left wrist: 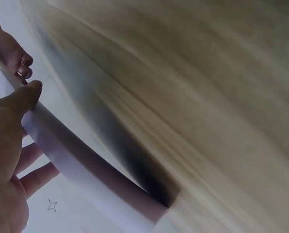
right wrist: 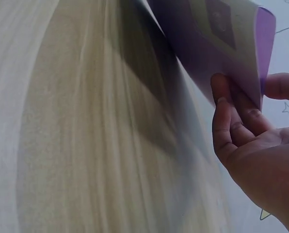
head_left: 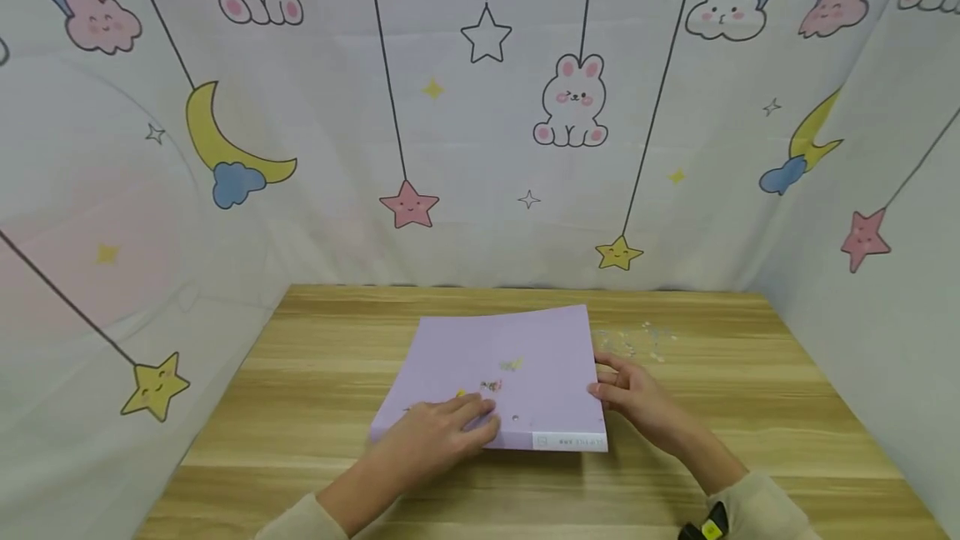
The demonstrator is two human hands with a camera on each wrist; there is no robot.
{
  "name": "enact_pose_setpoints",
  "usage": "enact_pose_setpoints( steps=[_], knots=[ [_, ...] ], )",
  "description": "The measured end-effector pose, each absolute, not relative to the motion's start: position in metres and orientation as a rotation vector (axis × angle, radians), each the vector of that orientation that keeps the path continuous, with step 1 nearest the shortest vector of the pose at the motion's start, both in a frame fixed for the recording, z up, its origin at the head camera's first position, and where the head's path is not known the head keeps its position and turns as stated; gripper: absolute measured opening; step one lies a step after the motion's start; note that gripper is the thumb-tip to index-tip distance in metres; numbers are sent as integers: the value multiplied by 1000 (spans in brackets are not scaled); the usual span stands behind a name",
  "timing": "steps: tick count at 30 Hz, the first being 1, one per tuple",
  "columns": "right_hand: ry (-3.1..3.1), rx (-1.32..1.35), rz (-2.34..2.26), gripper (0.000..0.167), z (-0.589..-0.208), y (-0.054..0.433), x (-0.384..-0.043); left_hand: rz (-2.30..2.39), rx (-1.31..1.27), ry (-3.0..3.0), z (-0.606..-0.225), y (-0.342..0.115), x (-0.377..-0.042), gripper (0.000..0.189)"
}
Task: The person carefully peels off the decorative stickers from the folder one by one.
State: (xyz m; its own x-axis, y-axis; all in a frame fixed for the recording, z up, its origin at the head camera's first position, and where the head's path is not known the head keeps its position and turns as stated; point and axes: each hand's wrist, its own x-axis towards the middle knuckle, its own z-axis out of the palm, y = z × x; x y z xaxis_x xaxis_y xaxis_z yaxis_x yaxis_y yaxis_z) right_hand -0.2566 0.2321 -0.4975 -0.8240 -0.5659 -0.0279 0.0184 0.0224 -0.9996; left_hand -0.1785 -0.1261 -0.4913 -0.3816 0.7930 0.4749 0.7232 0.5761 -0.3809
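A light purple file folder (head_left: 555, 365) lies tilted over the table, its labelled spine facing me. Small stickers, including a flower-like one (head_left: 491, 385), are on its cover. My left hand (head_left: 442, 432) rests on the cover near the spine, partly hiding it. In the left wrist view, that thumb (left wrist: 25, 97) lies along the spine's edge with the fingers over the cover. My right hand (head_left: 641, 402) pinches the folder's right edge, thumb on top. In the right wrist view its fingers (right wrist: 232, 114) reach beneath, and a shadow shows under the raised folder.
Several small, clear, sticker-like pieces (head_left: 637, 342) lie on the wooden table (head_left: 315, 373) behind the folder's right side. White cloth (head_left: 480, 248) printed with stars, moons and rabbits hangs behind and at both sides. A black and yellow object (head_left: 707, 525) is beside the right sleeve.
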Motion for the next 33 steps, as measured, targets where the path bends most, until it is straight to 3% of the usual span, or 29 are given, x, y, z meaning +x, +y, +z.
enact_pose_setpoints(
  steps=[21, 26, 33],
  knots=[
    [2230, -618, -1490, 65, -514, 225, -250, 220, -1174, -2289, -513, -115, -165, 16],
    [2423, -629, -1334, 62, -515, 223, -249, 184, -1138, -2304, -511, -108, -162, 7],
    [2564, -619, -1195, 64, -511, 222, -250, -96, -1032, -2759, -485, -103, -166, 30]
  ],
)
